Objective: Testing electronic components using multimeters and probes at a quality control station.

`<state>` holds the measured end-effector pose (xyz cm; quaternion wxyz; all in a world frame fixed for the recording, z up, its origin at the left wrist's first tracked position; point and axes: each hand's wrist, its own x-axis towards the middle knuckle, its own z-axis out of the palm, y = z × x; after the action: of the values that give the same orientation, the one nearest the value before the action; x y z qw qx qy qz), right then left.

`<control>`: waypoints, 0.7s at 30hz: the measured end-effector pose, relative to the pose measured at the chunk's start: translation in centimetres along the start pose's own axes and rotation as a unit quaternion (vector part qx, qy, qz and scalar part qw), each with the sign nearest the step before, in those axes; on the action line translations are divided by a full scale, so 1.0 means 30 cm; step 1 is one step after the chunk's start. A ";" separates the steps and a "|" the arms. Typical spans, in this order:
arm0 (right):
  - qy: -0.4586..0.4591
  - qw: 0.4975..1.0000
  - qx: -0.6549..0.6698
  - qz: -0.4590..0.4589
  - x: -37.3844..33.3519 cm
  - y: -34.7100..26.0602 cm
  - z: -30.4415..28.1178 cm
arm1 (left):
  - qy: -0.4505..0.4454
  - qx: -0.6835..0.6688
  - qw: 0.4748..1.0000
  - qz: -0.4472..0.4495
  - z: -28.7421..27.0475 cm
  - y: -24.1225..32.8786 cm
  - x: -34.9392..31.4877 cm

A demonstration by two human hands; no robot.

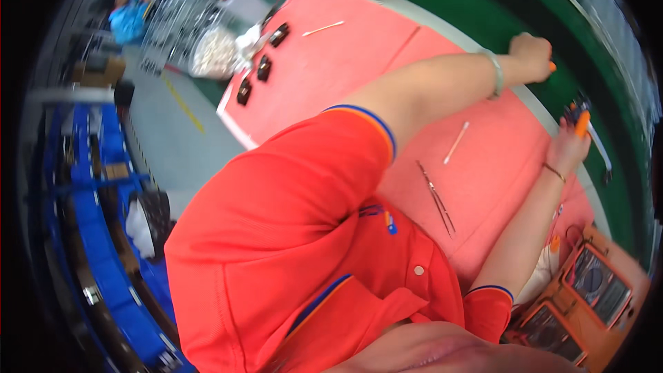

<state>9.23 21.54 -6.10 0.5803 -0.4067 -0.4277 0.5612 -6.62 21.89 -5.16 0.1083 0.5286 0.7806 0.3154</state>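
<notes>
- Far left, blue bins (pixel 103 224) line a rack beside the grey floor.
- Next comes a clear bag of white bits (pixel 214 54) at the far edge of my pink mat (pixel 373 38), with three small dark parts (pixel 264 68) in a row on the mat beside it.
- A cotton swab (pixel 323 29) lies near those parts.
- Tweezers (pixel 436 197) rest on the mat near the middle, tips slightly apart, with a second swab (pixel 456 143) just beyond them.
- My left hand (pixel 530 59), below a pale bangle, is clenched over the green surface (pixel 476 10); an orange tip (pixel 552 65) pokes out of the fist, the rest hidden.
- My right hand (pixel 570 146) grasps an orange handle (pixel 582 123), also over the green; a small dark piece (pixel 579 106) sits right at my fingertips, but I cannot tell whether I'm gripping it.
- Lower right, an orange case (pixel 637 278) holds a dark meter (pixel 595 280).
</notes>
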 end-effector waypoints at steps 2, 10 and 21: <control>-0.022 1.000 -0.021 -0.004 -0.003 0.008 0.008 | 0.043 0.011 0.999 0.014 -0.029 -0.024 -0.023; -0.047 0.999 -0.004 -0.013 -0.017 -0.002 0.031 | 0.001 0.105 0.980 0.171 -0.524 -0.257 -0.383; -0.234 0.904 -0.349 0.082 -0.239 -0.163 0.037 | 0.015 0.337 0.936 -0.101 -0.954 -0.863 -0.713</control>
<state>9.64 14.17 -1.40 0.2362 -0.4738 -0.6849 0.5007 -31.67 -14.33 -2.14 -0.0564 0.4478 0.8919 0.0296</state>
